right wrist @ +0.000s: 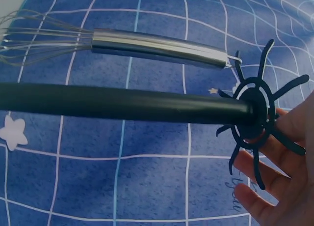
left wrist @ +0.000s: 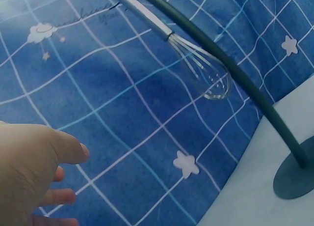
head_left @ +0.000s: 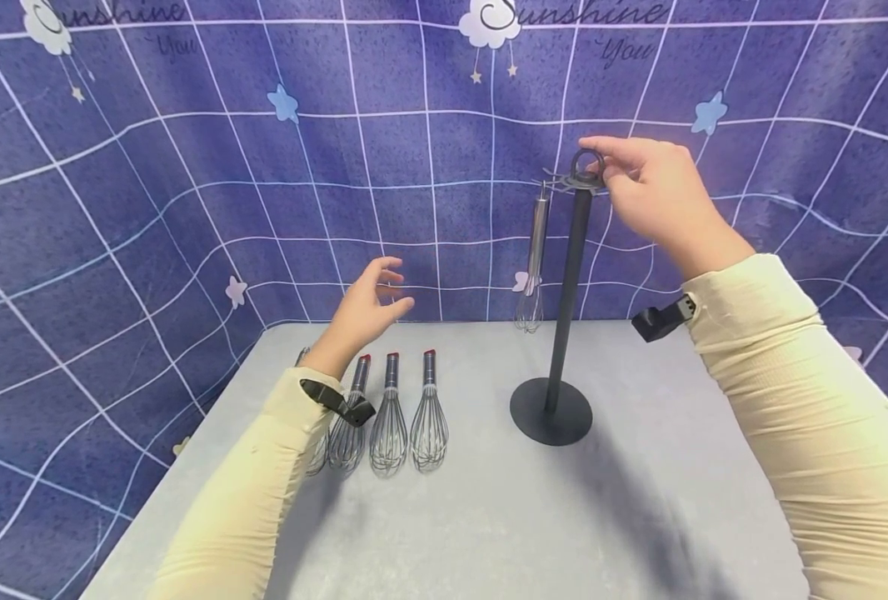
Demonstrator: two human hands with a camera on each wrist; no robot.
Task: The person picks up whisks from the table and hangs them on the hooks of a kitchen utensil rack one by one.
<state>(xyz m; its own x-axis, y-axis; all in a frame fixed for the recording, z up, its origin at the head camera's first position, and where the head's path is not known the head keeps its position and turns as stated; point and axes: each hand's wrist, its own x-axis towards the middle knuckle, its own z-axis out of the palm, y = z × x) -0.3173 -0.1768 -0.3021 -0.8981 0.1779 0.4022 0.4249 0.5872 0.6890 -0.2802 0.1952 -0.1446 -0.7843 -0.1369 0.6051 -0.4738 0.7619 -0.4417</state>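
Note:
A black utensil stand (head_left: 570, 292) with a round base, a ring on top and a wheel of hooks (right wrist: 252, 113) stands upright on the table. From one hook hangs a whisk (head_left: 536, 250) with a steel handle, wires down. My right hand (head_left: 650, 187) holds the top of the stand, thumb and index finger at the ring. In the right wrist view its other fingers are loosely bent beside the hooks. My left hand (head_left: 369, 304) is in the air above the table's back left, fingers apart and holding nothing. Below it lie several whisks (head_left: 389, 425) with red-tipped handles.
The grey table (head_left: 489, 525) ends at a blue checked curtain (head_left: 384, 167) with stars and clouds. My left forearm (head_left: 241, 492) passes over the leftmost whisks and partly hides them. A black wrist camera (head_left: 661, 318) juts from the right cuff near the stand.

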